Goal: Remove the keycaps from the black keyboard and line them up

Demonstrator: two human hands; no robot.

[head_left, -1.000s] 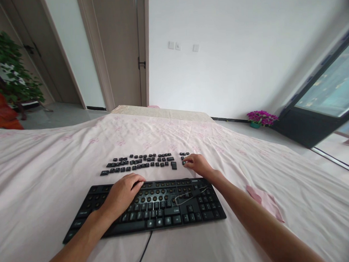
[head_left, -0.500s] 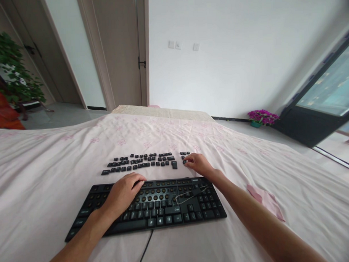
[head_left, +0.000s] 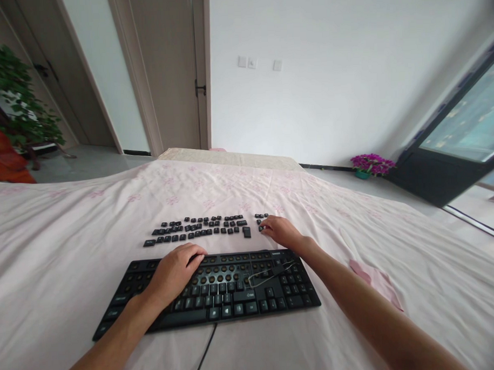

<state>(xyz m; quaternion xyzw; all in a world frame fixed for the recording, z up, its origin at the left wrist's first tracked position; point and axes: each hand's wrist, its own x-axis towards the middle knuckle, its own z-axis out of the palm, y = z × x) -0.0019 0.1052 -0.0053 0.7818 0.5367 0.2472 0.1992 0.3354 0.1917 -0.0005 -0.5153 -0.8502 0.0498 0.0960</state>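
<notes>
A black keyboard (head_left: 187, 318) lies on the pink-patterned cloth. Many of its upper keys have no caps, so round brown switch tops show. My left hand (head_left: 179, 265) rests on its left part, fingers bent over the far edge. Beyond the keyboard, loose black keycaps (head_left: 202, 233) stand in rows, with a smaller group to the right. At that group my right hand (head_left: 279, 230) pinches a small keycap (head_left: 261, 228) between thumb and fingers, at the cloth. A wire keycap puller (head_left: 261, 284) lies across the keyboard's right part.
The cloth (head_left: 90, 239) is wrinkled. A pink piece of fabric (head_left: 378, 285) lies to the right of my right forearm. A black cable (head_left: 206, 351) runs from the keyboard toward me. Purple flowers (head_left: 371, 164) and a leafy plant (head_left: 17, 96) stand farther off.
Almost nothing differs. Both hands stay in the same places, and the right fingers are still at the same keycap.
</notes>
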